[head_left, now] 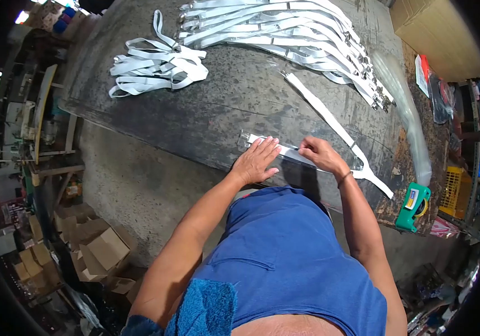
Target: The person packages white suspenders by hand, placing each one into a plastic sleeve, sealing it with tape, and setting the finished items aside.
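Observation:
My left hand lies flat, fingers spread, on one end of a white strap in a clear sleeve near the table's front edge. Over the same strap, to the right, my right hand has its fingers curled together; what they pinch, if anything, is too small to make out. Beyond my hands, another length of white strap with a metal clip at its far end runs diagonally and meets a forked piece beside my right wrist.
A looped pile of white straps lies at the back left, a larger row of clipped straps at the back. Clear plastic sleeves and a green tape dispenser are at the right. Cardboard boxes stand on the floor at left.

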A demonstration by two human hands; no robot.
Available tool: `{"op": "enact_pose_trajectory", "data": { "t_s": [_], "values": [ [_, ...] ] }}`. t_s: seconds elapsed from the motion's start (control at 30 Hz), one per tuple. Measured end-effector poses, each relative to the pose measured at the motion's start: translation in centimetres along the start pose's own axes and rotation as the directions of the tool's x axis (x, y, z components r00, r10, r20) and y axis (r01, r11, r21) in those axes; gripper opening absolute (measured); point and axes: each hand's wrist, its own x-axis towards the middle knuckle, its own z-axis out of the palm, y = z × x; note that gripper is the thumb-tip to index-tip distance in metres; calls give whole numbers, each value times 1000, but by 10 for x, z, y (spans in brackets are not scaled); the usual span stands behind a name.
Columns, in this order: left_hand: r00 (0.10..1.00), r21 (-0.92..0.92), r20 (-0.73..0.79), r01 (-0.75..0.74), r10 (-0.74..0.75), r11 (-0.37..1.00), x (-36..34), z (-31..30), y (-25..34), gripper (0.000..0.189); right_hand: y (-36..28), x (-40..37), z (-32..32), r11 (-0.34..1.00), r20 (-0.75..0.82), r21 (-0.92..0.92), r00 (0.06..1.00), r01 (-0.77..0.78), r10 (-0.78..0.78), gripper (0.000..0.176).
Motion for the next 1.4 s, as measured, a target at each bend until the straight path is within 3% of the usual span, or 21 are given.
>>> {"op": "enact_pose_trajectory", "data": {
  "t_s": [0.07, 0.17, 0.3, 0.53, 0.87, 1.17, 1.23, 1.4],
  "values": [
    [1000, -22, -25, -8, 8, 1000, 0, 0, -1, 70, 8, 17, 3, 999, 65, -47, 997, -26, 29, 15],
    [999, -34, -37, -4, 3, 999, 0, 1, -1, 70, 25, 38, 8, 979, 173, -168, 981, 117, -88, 20],
    [999, -48, -37, 2, -4, 999, 0, 2, -2, 70, 18, 51, 7, 972, 268, -221, 963, 82, -20, 17],
    [999, -37, -42, 4, -5, 999, 0, 2, -3, 69, 15, 69, 8, 928, 363, -339, 932, 154, -22, 17],
    [998, -43, -65, -3, 0, 999, 0, 0, -3, 68, 10, 74, 11, 904, 374, -418, 924, 87, 84, 16],
    [998, -45, -67, -6, 3, 999, 1, -1, -2, 67, 12, 58, 31, 820, 162, -564, 987, 98, -6, 15],
    [998, -40, -60, -6, 4, 999, 1, -2, -2, 67, 12, 54, 39, 763, 40, -637, 994, 104, -103, 16],
    [998, -42, -65, -11, 8, 999, 1, -3, -2, 68, -1, 47, 32, 755, -62, -655, 996, 3, -57, 26]
  ]
}}
